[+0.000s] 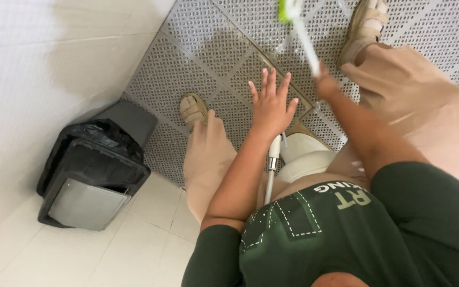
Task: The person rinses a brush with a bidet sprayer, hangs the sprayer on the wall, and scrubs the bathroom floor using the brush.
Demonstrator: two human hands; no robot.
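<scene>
My left hand hovers over the perforated grey floor mat with fingers spread and nothing in it. My right hand is closed around the white handle of a brush, whose green-and-white head points toward the top of the view. Below my left forearm a white hose with a metal fitting runs beside a white ceramic fixture. My feet in tan sandals stand on the mat.
A black bin lined with a black bag, with a grey swing lid, stands on the white tiled floor at the left against a white tiled wall. A wet dark patch marks the mat.
</scene>
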